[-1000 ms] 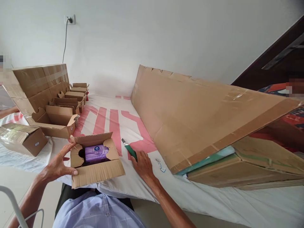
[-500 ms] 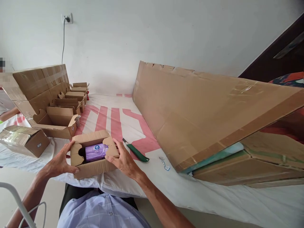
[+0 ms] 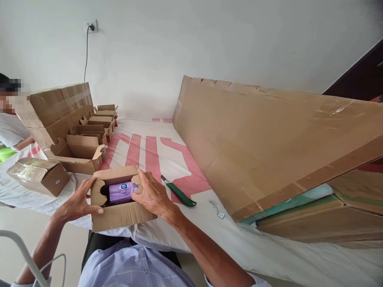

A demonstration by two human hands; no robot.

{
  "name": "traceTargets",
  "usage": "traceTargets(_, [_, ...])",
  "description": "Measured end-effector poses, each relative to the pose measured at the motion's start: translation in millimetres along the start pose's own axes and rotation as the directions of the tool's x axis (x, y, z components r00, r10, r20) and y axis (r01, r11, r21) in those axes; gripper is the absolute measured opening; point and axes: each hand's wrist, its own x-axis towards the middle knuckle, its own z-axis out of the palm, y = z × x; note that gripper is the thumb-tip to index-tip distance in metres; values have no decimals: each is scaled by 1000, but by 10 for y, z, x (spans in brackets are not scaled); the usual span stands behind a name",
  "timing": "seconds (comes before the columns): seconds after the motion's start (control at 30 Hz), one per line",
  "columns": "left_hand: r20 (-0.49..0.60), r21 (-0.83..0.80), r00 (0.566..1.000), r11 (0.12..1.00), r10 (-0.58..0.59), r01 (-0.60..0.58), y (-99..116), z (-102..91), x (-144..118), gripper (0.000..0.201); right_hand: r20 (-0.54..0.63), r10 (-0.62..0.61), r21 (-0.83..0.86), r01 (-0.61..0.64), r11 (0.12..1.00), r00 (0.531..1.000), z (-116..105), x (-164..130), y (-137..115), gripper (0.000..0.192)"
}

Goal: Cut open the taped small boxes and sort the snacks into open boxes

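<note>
A small cardboard box with its top flaps up sits at the near edge of the cloth-covered table. Inside it lies a purple plastic-wrapped pack with a blue round logo. My left hand grips the box's left end, thumb on the near wall and fingers on the far corner. At the other end, my right hand holds the right side, its thumb over the end flap beside the pack. A green-handled knife lies just right of the box.
A closed taped box and several open boxes line the left, before stacked taped cartons. A large cardboard sheet leans on the right. A small tag lies near it. Another person is at far left.
My right hand has shifted over the box's right end, its fingers drawn in toward the flap. The box is tilted slightly more toward me. The view has turned a little left.
</note>
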Motion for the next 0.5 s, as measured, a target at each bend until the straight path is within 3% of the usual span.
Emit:
traceTargets(0.1, [-101,98,994,994,-45,55,34,111,17,96,-16,-16,51,17,999,1000,-54,-6,-1,73])
traceTargets(0.3, [-231,298,965,935,-124,191,167,332,80,89,-9,-10,477,13,879,1000,-220,-21,351,44])
traceTargets(0.4, [-258,273,955,937,-145,216,227,354,92,74,-102,35,480,18,877,994,-166,-23,602,43])
traceTargets(0.5, [-251,143,963,980,-97,136,198,292,52,66,-172,40,352,23,936,984,-33,-50,788,48])
